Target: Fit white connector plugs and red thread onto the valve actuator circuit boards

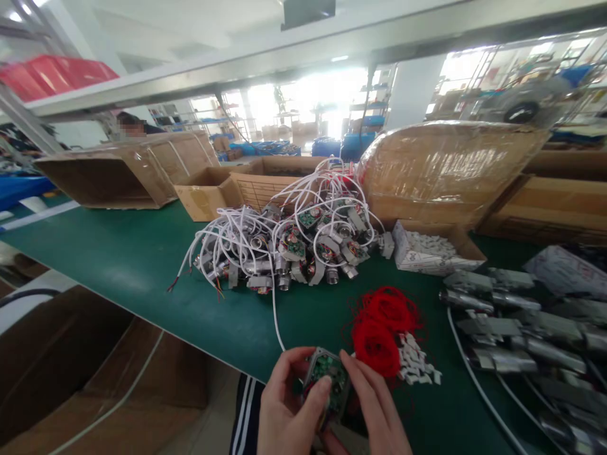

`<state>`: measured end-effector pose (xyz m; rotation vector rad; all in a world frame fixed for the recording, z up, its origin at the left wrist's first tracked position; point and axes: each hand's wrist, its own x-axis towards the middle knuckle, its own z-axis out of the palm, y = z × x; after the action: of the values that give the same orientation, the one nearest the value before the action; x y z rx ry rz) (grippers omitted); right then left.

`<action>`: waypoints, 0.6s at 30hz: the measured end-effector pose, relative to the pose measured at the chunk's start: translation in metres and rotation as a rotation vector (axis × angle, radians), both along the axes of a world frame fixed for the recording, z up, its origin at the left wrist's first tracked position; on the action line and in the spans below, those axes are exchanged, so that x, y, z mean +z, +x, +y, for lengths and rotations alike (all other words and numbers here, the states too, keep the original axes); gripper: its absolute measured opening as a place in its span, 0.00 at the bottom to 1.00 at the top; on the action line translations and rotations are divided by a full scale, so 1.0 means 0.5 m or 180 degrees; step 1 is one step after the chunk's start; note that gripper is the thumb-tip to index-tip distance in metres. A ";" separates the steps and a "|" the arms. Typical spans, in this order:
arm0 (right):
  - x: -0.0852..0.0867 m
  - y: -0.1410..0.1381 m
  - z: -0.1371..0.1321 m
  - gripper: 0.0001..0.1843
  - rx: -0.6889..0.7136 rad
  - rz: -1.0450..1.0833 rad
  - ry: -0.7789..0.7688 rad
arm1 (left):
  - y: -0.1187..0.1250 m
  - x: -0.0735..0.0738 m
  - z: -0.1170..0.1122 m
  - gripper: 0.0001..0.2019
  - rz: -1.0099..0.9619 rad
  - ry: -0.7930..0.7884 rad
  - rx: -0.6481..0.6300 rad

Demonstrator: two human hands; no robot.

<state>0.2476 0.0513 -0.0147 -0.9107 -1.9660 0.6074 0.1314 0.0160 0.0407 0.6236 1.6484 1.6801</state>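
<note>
Near the front edge of the bench, my left hand (pixel 290 407) is closed around a small grey housing with a green circuit board (pixel 327 368) showing in its open face. The left thumb lies across the board. My right hand (pixel 377 404) grips the same housing from the right, its index finger at the top edge and other fingers partly hidden below. A white cable (pixel 275 316) runs from near the housing back toward the pile. Just beyond my right hand lie coils of red wire (pixel 377 344) and a small heap of white plastic pieces (pixel 417 361).
A pile of similar housings with white cables (pixel 289 246) covers the bench's middle. Finished-looking metal units (pixel 502 354) lie at right. A small box of white pieces (pixel 429 248) and a plastic-wrapped carton (pixel 441 170) stand behind. An open carton (pixel 118 170) is at left; a shelf runs overhead.
</note>
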 end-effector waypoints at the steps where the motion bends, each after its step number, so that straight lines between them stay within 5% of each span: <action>1: -0.002 0.001 0.000 0.32 0.0029 0.0010 -0.0071 | -0.002 -0.001 -0.005 0.23 0.0075 0.0018 -0.0040; 7: -0.008 0.012 0.018 0.30 0.0135 0.0055 -0.0020 | -0.049 0.004 -0.027 0.18 0.0701 -0.0022 -0.0506; 13: 0.028 0.008 0.037 0.29 0.0393 0.0185 -0.0021 | -0.099 0.005 -0.011 0.20 0.2282 0.0113 -0.0740; 18: 0.054 0.015 0.044 0.25 0.0094 0.0125 -0.0511 | -0.132 0.006 -0.007 0.22 0.3632 -0.0017 -0.0803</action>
<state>0.2553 0.0733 0.0122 -0.9612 -1.9192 0.8034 0.0656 0.0123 0.0435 1.9303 2.1324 1.1381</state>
